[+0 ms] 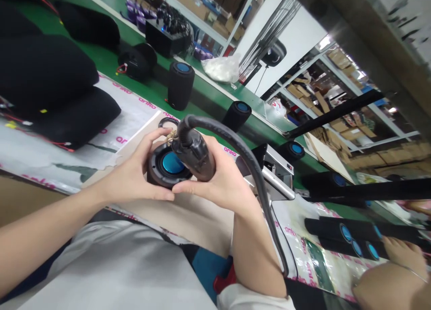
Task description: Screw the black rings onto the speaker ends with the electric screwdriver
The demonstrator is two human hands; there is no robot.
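The person wears a pale grey top [111,267] with a white sleeve [249,298].

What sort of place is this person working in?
Likely a factory assembly line for speakers: a round black speaker driver with a blue centre under a corded black tool, a green belt carrying black cylindrical speakers, and white metal shelving of cardboard boxes.

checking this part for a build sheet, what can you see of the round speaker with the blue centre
The round speaker driver has a glossy blue centre cap inside a dark, rubbery-looking ring with a black outer rim. It sits tilted, face up, held between the left hand and right hand, their fingers against its edge. The grip of a black corded tool lies across its upper right, hiding part of the rim. Its back is hidden.
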